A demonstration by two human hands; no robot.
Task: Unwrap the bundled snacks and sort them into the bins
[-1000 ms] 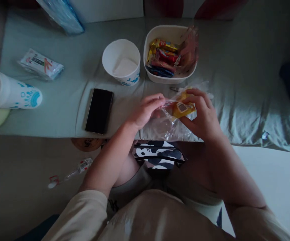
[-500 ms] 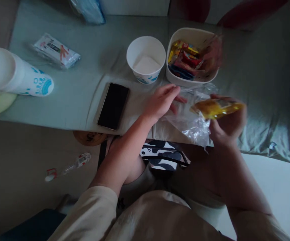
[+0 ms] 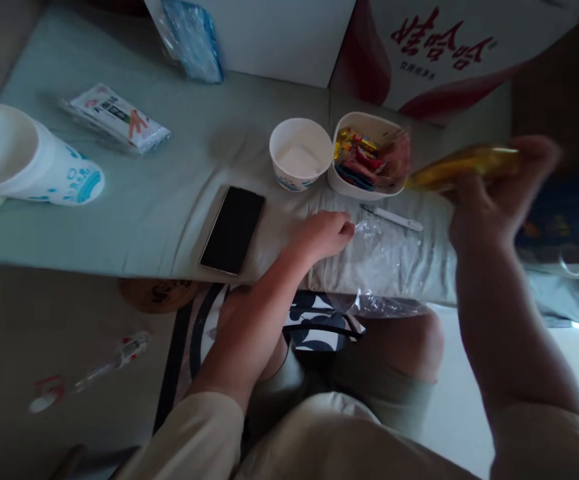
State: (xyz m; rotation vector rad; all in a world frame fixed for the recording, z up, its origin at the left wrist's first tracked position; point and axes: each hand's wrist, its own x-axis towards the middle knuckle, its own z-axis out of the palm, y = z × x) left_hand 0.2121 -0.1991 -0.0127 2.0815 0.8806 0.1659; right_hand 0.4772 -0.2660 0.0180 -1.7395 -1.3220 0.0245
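Note:
My left hand (image 3: 325, 235) is closed at the table's near side, fingers curled on the edge of a clear plastic bag (image 3: 379, 263). The bag spreads to the right and hangs over the table edge. Out to the right and raised, my right hand (image 3: 494, 200) grips a shiny yellow packet (image 3: 469, 165), blurred by motion. Beyond my left hand stand a white paper cup (image 3: 299, 157) and a white container (image 3: 367, 190) of small colourful wrapped packets (image 3: 362, 157). Between container and bag lies a slim white tool (image 3: 394, 218) with a dark tip.
A phone (image 3: 232, 230) lies left of my left forearm. Farther left are a white snack pack (image 3: 119, 119) and stacked paper cups (image 3: 44, 163) on their side. A blue plastic packet (image 3: 197, 43) leans on a white box (image 3: 279, 40); a red-and-white carton (image 3: 429, 60) stands behind.
My right hand has moved right and away from the bag with the yellow packet. My left hand has closed its fingers. The bag has dropped flatter, and the white tool has come into view.

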